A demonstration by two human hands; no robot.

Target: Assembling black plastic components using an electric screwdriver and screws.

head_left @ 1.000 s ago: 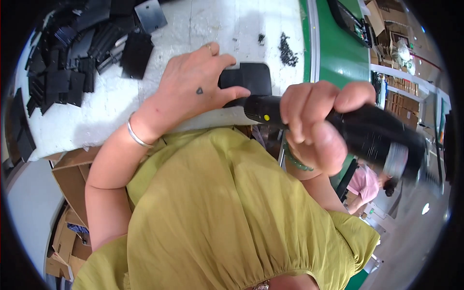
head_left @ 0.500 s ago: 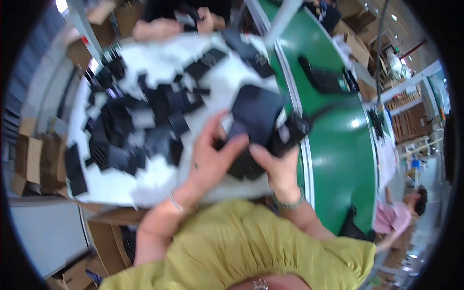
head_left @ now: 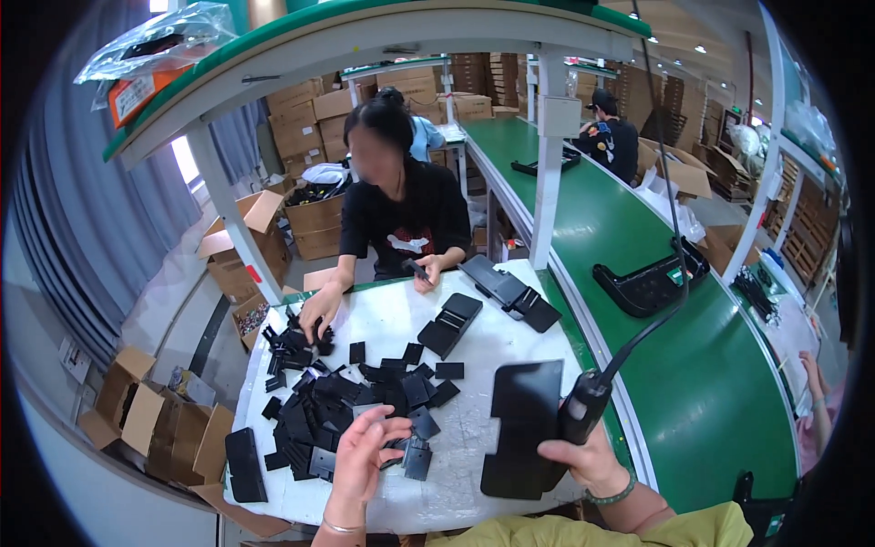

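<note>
My right hand point(head_left: 591, 462) is closed round a black electric screwdriver point(head_left: 583, 407), whose cord runs up to the right. The same hand also carries a flat black plastic panel point(head_left: 521, 428) with a notched left edge, tilted above the table's near side. Over the front of a heap of black plates point(head_left: 319, 406) is my left hand point(head_left: 363, 453). Its fingertips pinch the edge of a small black plate point(head_left: 417, 460); the exact contact is partly hidden. Another small plate point(head_left: 424, 423) lies just beyond those fingers.
Across the white table point(head_left: 483, 345), a co-worker point(head_left: 401, 205) reaches into small black parts. Black housings point(head_left: 450, 325) lie near that person. A green conveyor point(head_left: 674, 365) with a black frame point(head_left: 652, 276) runs along the right. Open cardboard boxes point(head_left: 155, 415) stand left; a shelf beam point(head_left: 383, 50) spans overhead.
My hands were together on the black panel and have parted. The left has moved to the heap, while the right keeps the panel and screwdriver. The view has tilted up.
</note>
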